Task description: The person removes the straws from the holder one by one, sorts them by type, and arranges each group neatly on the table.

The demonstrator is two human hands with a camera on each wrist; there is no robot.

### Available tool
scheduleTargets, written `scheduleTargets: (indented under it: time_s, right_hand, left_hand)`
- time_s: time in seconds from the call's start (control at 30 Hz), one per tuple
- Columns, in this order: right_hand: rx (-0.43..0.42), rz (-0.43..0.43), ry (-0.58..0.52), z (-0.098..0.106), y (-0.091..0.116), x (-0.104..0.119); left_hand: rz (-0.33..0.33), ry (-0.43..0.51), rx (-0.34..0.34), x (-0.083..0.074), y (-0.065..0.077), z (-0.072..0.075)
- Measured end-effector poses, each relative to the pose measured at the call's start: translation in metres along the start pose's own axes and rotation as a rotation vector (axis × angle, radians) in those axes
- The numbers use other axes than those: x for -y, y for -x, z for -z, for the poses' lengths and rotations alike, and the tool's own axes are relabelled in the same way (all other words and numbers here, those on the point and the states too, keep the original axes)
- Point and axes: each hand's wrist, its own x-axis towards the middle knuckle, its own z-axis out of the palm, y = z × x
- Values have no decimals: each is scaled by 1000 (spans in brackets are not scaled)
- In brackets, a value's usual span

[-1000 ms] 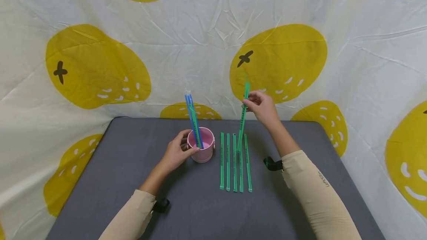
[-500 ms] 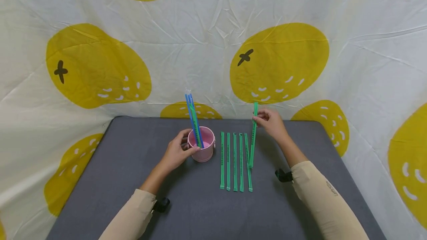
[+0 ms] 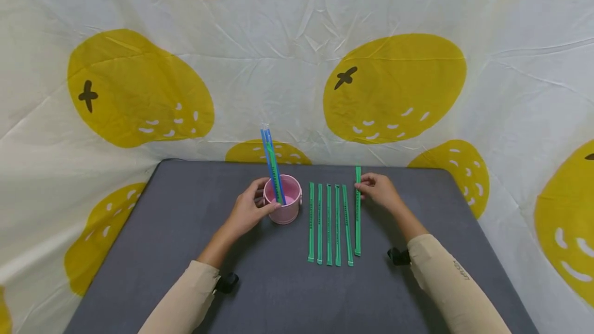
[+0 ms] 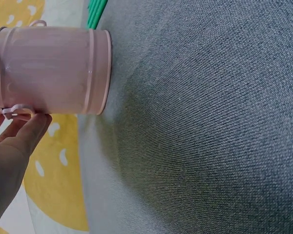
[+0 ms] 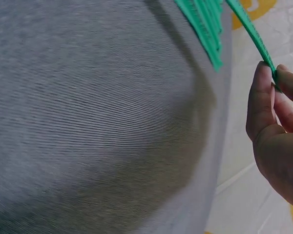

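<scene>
My left hand point(image 3: 248, 207) holds a small pink bucket point(image 3: 285, 215) by its rim and side, thumb at the front. In the left wrist view, fingertips touch the wall of the bucket point(image 4: 51, 68) beside a handle lug. Blue straws point(image 3: 264, 143) and a green-wrapped straw point(image 3: 274, 174) lean inside it. Between thumb and fingers, my right hand point(image 3: 380, 190) pinches the upper part of another green-wrapped straw point(image 3: 358, 220), held beside the right end of a row. That row is several green-wrapped straws point(image 3: 329, 226) lying side by side, lengthwise away from me.
The dark grey table point(image 3: 287, 293) ends at a back edge just beyond the bucket and straws. Behind it hangs a white cloth point(image 3: 264, 86) with large yellow fruit prints. A dark wrist device point(image 3: 399, 256) sits at the right sleeve, another point(image 3: 227, 283) at the left.
My right hand has moved right and down with its straw, from over the row to beside its right end. The left hand keeps its hold on the bucket.
</scene>
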Motion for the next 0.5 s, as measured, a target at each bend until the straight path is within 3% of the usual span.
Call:
scheduleTargets:
  time_s: [0.23,0.5]
  right_hand:
    - [37,-82,-81,-11,0,-14]
    - [27,-161,-172,-22,1,-23]
  left_hand:
    - [-18,9,9,5,-3,0]
    - [12,-15,-7,3,-2,-1]
